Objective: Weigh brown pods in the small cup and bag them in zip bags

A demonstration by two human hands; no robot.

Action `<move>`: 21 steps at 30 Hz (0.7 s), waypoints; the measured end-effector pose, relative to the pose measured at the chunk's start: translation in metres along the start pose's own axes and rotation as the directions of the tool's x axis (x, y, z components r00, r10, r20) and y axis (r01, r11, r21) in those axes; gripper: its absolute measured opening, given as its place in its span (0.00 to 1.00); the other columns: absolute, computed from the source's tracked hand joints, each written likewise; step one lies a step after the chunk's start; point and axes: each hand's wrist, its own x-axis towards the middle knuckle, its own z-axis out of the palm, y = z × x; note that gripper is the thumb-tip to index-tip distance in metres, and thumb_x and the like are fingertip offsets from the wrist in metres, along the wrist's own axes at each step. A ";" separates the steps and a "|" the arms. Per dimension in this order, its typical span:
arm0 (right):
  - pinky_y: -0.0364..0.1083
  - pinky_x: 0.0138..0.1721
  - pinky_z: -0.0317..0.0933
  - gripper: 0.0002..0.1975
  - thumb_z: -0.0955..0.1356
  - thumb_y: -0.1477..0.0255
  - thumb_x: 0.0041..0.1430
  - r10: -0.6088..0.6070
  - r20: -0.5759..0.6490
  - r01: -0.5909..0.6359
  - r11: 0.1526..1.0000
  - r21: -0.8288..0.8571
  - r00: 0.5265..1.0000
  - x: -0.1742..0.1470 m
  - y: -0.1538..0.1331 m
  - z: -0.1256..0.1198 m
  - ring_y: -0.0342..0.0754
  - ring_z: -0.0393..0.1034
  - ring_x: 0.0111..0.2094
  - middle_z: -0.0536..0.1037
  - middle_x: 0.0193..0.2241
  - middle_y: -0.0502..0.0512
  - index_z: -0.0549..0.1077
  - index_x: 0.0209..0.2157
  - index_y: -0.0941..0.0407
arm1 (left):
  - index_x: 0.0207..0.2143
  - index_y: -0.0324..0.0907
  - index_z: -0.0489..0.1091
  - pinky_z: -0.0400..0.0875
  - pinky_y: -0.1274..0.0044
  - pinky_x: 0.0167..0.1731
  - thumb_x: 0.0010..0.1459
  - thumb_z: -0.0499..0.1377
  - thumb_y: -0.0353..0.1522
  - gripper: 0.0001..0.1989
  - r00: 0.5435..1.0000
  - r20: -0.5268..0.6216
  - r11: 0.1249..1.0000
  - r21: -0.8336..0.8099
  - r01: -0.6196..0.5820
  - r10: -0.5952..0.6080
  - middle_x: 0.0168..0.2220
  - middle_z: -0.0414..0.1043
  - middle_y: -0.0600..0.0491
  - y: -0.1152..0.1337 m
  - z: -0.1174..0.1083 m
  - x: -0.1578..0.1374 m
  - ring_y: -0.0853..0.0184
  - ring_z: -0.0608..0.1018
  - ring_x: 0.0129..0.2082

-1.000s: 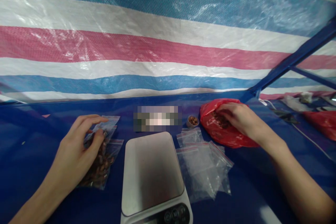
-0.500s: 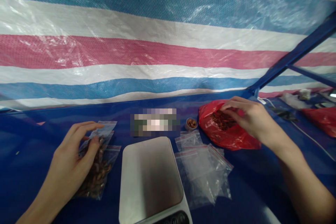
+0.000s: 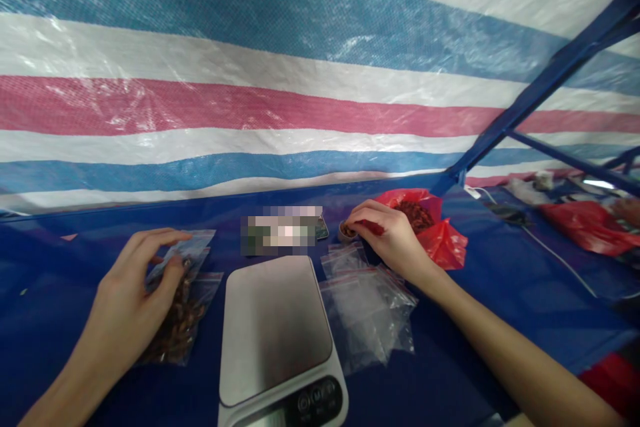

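Observation:
My left hand (image 3: 143, 280) rests at the zip bags of brown dried pieces (image 3: 183, 320) on the left, fingers curved and thumb apart from them; it grips nothing that I can see. My right hand (image 3: 395, 237) is at the small round cup (image 3: 346, 232) of brown pieces, fingertips pinched together over its rim. What the pinch holds, if anything, is hidden. Just behind that hand lies an open red plastic bag (image 3: 447, 247) with dark reddish dried bits (image 3: 414, 215) inside. Between the hands stands a digital kitchen scale (image 3: 275, 327), its metal plate bare.
Flat clear zip bags (image 3: 367, 313) lie overlapping right of the scale. A blurred-out object (image 3: 283, 232) lies behind it. Striped sheeting (image 3: 250, 107) rises behind the blue table (image 3: 443, 353). A blue metal bar (image 3: 520, 100), white cable (image 3: 565, 250) and another red bag (image 3: 583, 223) are at right.
My right hand has moved left from inside the red bag to the small cup. My left hand has stayed at the filled bags. The view has shifted slightly to the right.

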 end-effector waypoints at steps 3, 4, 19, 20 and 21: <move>0.46 0.43 0.71 0.08 0.71 0.78 0.69 0.010 0.032 -0.011 1.000 0.019 0.999 0.000 0.004 0.000 0.48 0.79 0.38 0.83 0.36 0.53 0.81 0.36 0.53 | 0.49 0.49 0.72 0.72 0.61 0.55 0.64 0.53 0.44 0.16 1.000 0.003 1.000 -0.011 0.004 -0.004 0.50 0.74 0.50 0.003 0.000 0.000 0.55 0.79 0.46; 0.47 0.43 0.71 0.08 0.70 0.78 0.69 0.008 0.045 -0.009 1.000 0.015 0.999 0.000 0.004 0.000 0.49 0.79 0.38 0.83 0.36 0.54 0.81 0.36 0.53 | 0.48 0.49 0.72 0.72 0.61 0.55 0.63 0.53 0.44 0.17 1.000 0.001 1.000 -0.010 0.006 -0.006 0.50 0.75 0.49 0.004 0.000 0.000 0.55 0.79 0.46; 0.48 0.46 0.76 0.25 0.61 0.86 0.58 -0.035 0.029 0.035 0.999 -0.013 0.999 -0.002 0.000 -0.020 0.50 0.83 0.42 0.87 0.41 0.54 0.85 0.45 0.53 | 0.48 0.46 0.72 0.73 0.64 0.51 0.62 0.54 0.42 0.16 1.000 0.013 1.000 -0.001 0.016 -0.016 0.49 0.75 0.49 0.004 -0.001 0.002 0.57 0.79 0.42; 0.47 0.45 0.76 0.26 0.61 0.87 0.57 -0.030 0.033 0.031 1.000 -0.008 0.999 -0.003 0.000 -0.020 0.50 0.83 0.41 0.87 0.41 0.54 0.85 0.45 0.53 | 0.48 0.46 0.72 0.73 0.64 0.52 0.62 0.54 0.41 0.16 1.000 0.014 1.000 -0.003 0.013 -0.013 0.49 0.75 0.49 0.003 -0.001 0.002 0.57 0.78 0.43; 0.47 0.44 0.76 0.27 0.61 0.87 0.56 -0.023 0.036 0.023 1.000 -0.004 0.999 -0.003 0.001 -0.019 0.49 0.84 0.41 0.87 0.40 0.54 0.85 0.45 0.53 | 0.48 0.46 0.72 0.73 0.64 0.52 0.63 0.54 0.41 0.15 1.000 0.014 1.000 -0.005 0.010 -0.010 0.49 0.75 0.49 0.003 -0.001 0.002 0.56 0.78 0.44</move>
